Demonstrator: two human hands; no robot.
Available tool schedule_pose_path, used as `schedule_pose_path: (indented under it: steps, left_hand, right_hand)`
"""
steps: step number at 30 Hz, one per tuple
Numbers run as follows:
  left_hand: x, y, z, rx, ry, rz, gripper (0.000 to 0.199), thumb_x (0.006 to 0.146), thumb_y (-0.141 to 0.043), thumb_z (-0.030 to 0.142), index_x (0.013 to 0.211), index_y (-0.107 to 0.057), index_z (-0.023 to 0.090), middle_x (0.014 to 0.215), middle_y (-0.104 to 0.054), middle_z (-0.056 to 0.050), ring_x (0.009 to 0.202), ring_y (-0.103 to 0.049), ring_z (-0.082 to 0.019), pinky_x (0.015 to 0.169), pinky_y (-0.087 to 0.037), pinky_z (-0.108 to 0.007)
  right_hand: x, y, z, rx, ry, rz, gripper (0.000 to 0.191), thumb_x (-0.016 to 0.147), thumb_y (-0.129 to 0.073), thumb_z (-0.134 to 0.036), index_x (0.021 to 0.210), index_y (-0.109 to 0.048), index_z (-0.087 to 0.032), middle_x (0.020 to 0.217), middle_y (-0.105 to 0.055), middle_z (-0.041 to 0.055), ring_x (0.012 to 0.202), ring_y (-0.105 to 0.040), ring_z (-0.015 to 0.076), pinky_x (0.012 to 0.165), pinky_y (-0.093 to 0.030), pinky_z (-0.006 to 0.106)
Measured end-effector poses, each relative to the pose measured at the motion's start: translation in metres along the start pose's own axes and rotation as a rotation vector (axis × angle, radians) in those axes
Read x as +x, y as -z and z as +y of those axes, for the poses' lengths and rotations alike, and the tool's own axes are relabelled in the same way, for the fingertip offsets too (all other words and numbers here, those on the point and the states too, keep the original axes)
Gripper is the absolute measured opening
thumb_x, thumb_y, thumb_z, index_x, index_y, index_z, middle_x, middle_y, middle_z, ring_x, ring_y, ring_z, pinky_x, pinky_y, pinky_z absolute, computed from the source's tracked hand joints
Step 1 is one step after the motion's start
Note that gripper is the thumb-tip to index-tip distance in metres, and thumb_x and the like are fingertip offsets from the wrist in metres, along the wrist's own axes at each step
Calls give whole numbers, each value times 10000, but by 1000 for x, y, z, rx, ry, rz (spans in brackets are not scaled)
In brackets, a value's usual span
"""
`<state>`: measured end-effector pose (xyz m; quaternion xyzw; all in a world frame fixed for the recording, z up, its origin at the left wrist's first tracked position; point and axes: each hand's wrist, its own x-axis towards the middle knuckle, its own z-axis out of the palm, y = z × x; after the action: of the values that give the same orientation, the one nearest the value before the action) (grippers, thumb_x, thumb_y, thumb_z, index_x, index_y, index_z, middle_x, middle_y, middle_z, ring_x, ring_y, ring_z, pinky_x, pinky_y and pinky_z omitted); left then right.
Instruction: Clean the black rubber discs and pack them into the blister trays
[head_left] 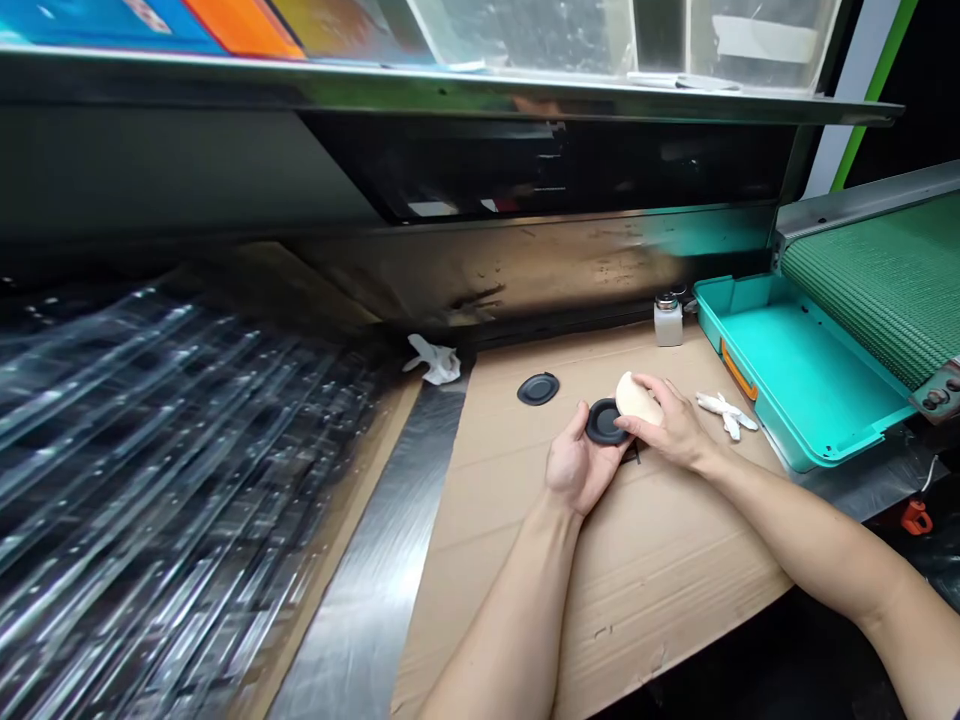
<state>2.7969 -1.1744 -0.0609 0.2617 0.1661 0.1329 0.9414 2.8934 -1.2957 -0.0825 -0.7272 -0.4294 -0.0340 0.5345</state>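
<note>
My left hand [581, 468] holds a round black part [604, 422] with a raised rim, fingers under it and thumb at its edge. Close against its right side, my right hand [667, 425] grips a cream-coloured round pad [636, 398] between thumb and fingers. Another black oval part [538, 389] lies on the brown cardboard [517, 500], up and left of my hands. To the right of my right hand rests a crumpled white glove or cloth [727, 414].
A teal tray [817, 385] stands at the right beside a green conveyor belt [889, 270]. Behind is a small bottle [668, 322]. White crumpled material [436, 362] lies back left. Stacked clear plastic pieces [165, 480] fill the left. A metal shelf edge [450, 90] runs overhead.
</note>
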Motion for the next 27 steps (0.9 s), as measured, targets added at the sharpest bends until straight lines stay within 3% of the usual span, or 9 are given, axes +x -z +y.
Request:
schedule_pose_path:
  steps: [3,8,11,14,18,22,24,27]
  left_hand:
    - [0,0,1,5,-11,-13,440,1052,-352,342,951,-724,129,1071,-744,-117,1098,-666,-246,1030,-522,-433]
    - [1,-2,-2,48,-80,23,437,1058,-340,353,1052,-712,123,1166,-720,-121,1168,-640,-240,1077,-486,-426]
    - [3,-4,-11,70,-138,54,398,1054,-368,369,1134,-688,147,1213,-705,-112,1204,-628,-227,1107,-458,-403]
    - [5,-4,-20,79,-76,8,422,1053,-361,392,1166,-680,139,1230,-699,-132,1217,-624,-245,1113,-455,-414]
    - [6,-2,-27,100,-46,-12,413,1049,-366,363,1145,-689,125,1192,-717,-133,1223,-623,-260,1101,-470,-421]
    - [8,1,-25,97,-36,24,421,1050,-368,371,1124,-685,105,1214,-704,-157,1215,-631,-254,1103,-472,-403]
    - [10,3,-23,104,-49,38,433,1054,-356,364,1105,-687,89,1199,-707,-167,1209,-634,-253,1101,-475,-399]
    - [13,5,-22,120,-37,31,432,1053,-360,367,1106,-690,92,1188,-711,-164,1189,-646,-254,1087,-489,-408]
  right_hand:
    - [2,3,-1,-53,-24,3,701,819,-795,-428,1408,-492,-198,1321,-600,111,1192,-588,221,1024,-481,342]
    - [-3,8,-14,-280,-83,-17,598,902,-706,-442,1415,-506,-207,1282,-632,121,1164,-615,251,989,-508,365]
    - [-11,2,-26,-363,-103,-119,570,972,-599,-404,1485,-432,-219,1284,-655,116,1113,-654,268,932,-541,365]
    - [-11,-7,-36,-415,-110,-178,515,1017,-481,-347,1503,-399,-198,1289,-660,120,1081,-670,271,902,-551,355]
    - [-3,-10,-41,-495,-222,-86,474,1042,-394,-332,1491,-379,-182,1259,-671,126,1050,-675,273,898,-542,367]
    - [-6,-10,-45,-512,-257,-216,478,1030,-415,-385,1476,-375,-217,1202,-694,105,1009,-681,259,839,-537,332]
    - [-7,-11,-47,-539,-324,-222,452,1035,-392,-393,1453,-381,-222,1136,-714,98,954,-688,253,798,-529,322]
    - [-7,-12,-50,-556,-295,-257,460,1019,-410,-400,1445,-370,-228,1137,-710,101,938,-685,268,776,-519,339]
